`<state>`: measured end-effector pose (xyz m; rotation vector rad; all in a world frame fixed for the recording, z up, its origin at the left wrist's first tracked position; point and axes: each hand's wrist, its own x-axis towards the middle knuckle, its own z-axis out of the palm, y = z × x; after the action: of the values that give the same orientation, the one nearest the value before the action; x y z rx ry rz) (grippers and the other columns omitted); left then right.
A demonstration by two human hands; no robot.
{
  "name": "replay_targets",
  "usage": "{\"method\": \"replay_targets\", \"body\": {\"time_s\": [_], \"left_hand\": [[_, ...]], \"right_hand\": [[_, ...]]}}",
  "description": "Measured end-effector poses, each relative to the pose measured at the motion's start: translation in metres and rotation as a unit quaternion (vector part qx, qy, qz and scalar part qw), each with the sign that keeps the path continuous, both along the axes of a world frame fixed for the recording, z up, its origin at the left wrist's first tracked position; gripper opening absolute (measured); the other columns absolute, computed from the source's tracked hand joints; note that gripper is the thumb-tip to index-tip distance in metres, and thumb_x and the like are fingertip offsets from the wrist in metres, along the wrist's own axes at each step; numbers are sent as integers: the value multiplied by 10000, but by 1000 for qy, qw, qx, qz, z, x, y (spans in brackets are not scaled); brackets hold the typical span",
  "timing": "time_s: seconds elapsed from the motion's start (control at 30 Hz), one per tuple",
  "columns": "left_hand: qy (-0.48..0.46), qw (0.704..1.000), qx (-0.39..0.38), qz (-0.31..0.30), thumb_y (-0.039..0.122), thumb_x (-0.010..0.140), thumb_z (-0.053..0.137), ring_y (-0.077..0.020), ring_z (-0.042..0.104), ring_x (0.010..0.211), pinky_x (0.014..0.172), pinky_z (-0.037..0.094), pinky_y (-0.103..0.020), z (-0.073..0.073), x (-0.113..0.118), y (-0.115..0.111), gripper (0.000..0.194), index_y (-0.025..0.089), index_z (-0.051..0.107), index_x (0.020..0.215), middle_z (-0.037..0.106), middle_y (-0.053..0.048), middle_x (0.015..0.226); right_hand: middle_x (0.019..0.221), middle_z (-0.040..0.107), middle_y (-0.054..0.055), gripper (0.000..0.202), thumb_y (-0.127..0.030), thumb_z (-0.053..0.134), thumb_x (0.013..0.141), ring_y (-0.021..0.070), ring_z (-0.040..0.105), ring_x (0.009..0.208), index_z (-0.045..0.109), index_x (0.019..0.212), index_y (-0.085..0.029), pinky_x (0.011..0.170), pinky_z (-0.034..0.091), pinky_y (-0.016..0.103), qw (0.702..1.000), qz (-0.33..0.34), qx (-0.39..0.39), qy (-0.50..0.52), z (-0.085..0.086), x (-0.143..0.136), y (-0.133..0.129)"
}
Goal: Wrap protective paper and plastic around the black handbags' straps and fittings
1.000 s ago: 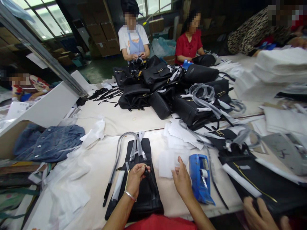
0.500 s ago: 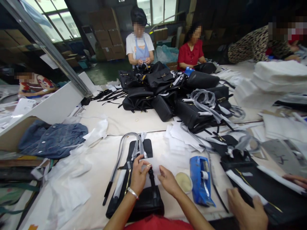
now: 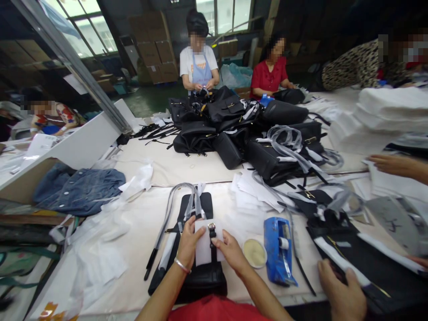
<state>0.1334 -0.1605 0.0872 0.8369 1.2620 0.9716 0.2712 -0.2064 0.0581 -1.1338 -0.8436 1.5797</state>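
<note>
A black bag (image 3: 203, 283) lies on the table in front of me, its handles wrapped in clear plastic. A white sheet (image 3: 202, 249) sits on the bag, beneath a black strap (image 3: 214, 255) with a gold buckle (image 3: 211, 226). My left hand (image 3: 190, 240) pinches the sheet's left edge, its thumb on top beside the buckle. On the other side, my right hand (image 3: 230, 250) is closed at the strap, with the thumb pressing it just below the buckle; those fingers are partly hidden.
Right of my hands are a round tub (image 3: 254, 253) and a blue tape dispenser (image 3: 279, 252). A co-worker's hand (image 3: 343, 290) rests by another black bag (image 3: 377, 267). Black bags (image 3: 230, 129) are piled behind. White sheets (image 3: 250, 191) and a denim garment (image 3: 80, 187) lie about.
The sheet now lies flatter beneath the strap, and the buckle has come into sight. My right hand has moved left onto the strap. Another hand has appeared at the right edge.
</note>
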Motion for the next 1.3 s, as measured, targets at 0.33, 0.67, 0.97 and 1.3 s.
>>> {"method": "replay_targets", "body": {"time_s": [0.33, 0.67, 0.97, 1.3], "left_hand": [[-178, 969, -102, -135, 357, 788, 612, -272, 636, 943, 889, 455, -412, 9, 12, -14, 459, 99, 591, 1167, 674, -165, 1054], [-10, 977, 19, -212, 402, 797, 583, -282, 536, 1119, 1017, 348, -409, -6, 6, -8, 438, 141, 623, 1147, 654, -97, 1134], [-54, 974, -17, -221, 434, 812, 558, -273, 524, 1144, 1009, 365, -416, -7, 3, -18, 507, 160, 551, 1239, 635, -103, 1171], [-91, 967, -68, -227, 435, 773, 612, -279, 576, 1042, 925, 415, -403, 7, 8, -7, 532, 141, 572, 1214, 666, -117, 1079]], "right_hand": [[894, 615, 49, 285, -351, 594, 793, 227, 575, 836, 532, 1036, -216, 769, 452, 358, 896, -70, 97, -428, 16, 21, -1], [998, 600, 35, 108, -246, 522, 838, 195, 546, 983, 580, 928, -235, 875, 415, 322, 904, -52, 174, -388, 41, 17, 15], [928, 658, 15, 175, -359, 594, 778, 187, 577, 851, 626, 863, -210, 740, 413, 280, 968, -70, 52, -234, 23, 22, 16], [858, 662, 8, 219, -382, 608, 751, 189, 590, 815, 622, 887, -210, 740, 433, 285, 963, -98, 52, -247, 26, 19, 22]]}}
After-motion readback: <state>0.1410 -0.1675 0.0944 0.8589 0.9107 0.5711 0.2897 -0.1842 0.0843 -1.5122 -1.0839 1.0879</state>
